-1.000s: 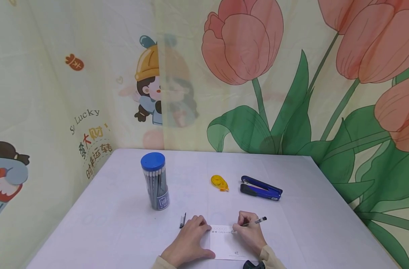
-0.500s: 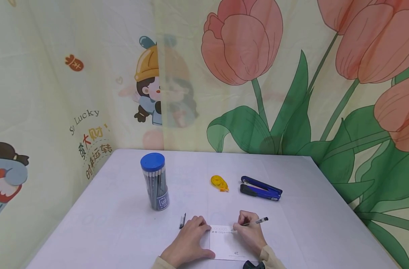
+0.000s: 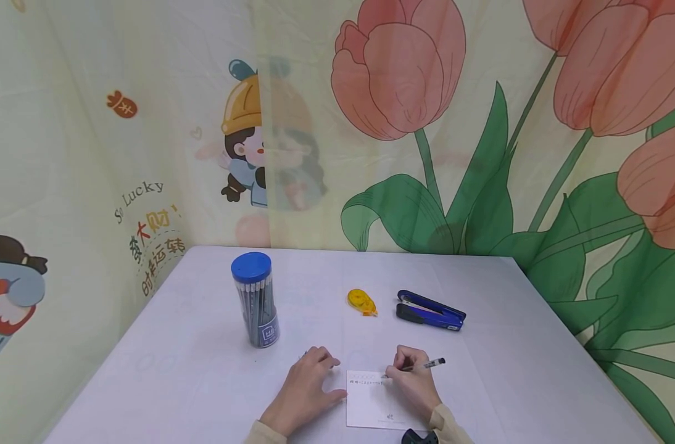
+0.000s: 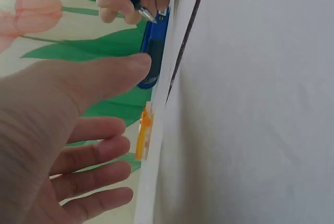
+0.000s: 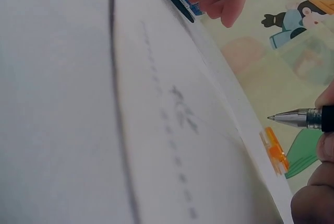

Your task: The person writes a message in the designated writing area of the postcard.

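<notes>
My right hand (image 3: 412, 377) grips a gel pen (image 3: 434, 363) over the upper right part of a small white sheet (image 3: 373, 404). In the right wrist view the metal tip of the pen (image 5: 295, 118) points out from the fingers and seems raised off the paper. A line of small handwriting runs along the top of the sheet, with a printed mark near its bottom. My left hand (image 3: 304, 388) is at the sheet's left edge, fingers loosely bent and thumb spread, holding nothing. In the left wrist view this hand (image 4: 68, 135) shows a gap between thumb and fingers.
A clear tub of pencils with a blue lid (image 3: 254, 302) stands at the left of the white table (image 3: 165, 370). Farther back lie a yellow correction tape (image 3: 362, 302) and a blue stapler (image 3: 430, 310). Behind the left hand, the pen cap is almost hidden.
My left hand has let go of the sheet's left edge and shifted slightly left and away from me, covering most of the pen cap. The right hand with the pen has barely moved.
</notes>
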`<act>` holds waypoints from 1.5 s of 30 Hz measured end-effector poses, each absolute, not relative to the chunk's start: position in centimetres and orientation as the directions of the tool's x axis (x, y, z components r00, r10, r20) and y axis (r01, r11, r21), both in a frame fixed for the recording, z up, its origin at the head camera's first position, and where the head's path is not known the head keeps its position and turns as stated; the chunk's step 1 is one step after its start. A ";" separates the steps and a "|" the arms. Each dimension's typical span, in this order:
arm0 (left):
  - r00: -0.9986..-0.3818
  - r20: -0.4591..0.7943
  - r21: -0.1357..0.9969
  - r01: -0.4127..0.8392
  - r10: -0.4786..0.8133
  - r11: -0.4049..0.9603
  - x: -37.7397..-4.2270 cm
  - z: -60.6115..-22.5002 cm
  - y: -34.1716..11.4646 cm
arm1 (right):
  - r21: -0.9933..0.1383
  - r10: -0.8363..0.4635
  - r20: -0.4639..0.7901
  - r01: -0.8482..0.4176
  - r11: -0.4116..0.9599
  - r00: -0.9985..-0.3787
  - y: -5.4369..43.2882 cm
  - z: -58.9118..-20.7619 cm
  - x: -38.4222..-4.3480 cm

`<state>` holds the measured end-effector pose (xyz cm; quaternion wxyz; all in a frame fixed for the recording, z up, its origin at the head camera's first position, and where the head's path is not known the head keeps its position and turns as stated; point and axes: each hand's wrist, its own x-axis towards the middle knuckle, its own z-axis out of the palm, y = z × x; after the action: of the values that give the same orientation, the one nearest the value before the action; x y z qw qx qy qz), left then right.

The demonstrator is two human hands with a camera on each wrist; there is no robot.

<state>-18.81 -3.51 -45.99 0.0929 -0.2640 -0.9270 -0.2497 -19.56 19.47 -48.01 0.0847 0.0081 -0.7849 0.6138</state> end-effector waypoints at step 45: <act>-0.955 0.287 0.418 0.057 -0.072 0.907 -20.2 -46.1 -4.9 | -0.964 0.095 0.149 -0.123 0.237 -0.984 19.6 -47.9 -19.5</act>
<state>-20.17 -4.90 -46.13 0.1494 0.0041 -0.9649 -0.2160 -19.46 19.57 -47.91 0.0884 0.0088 -0.7816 0.6174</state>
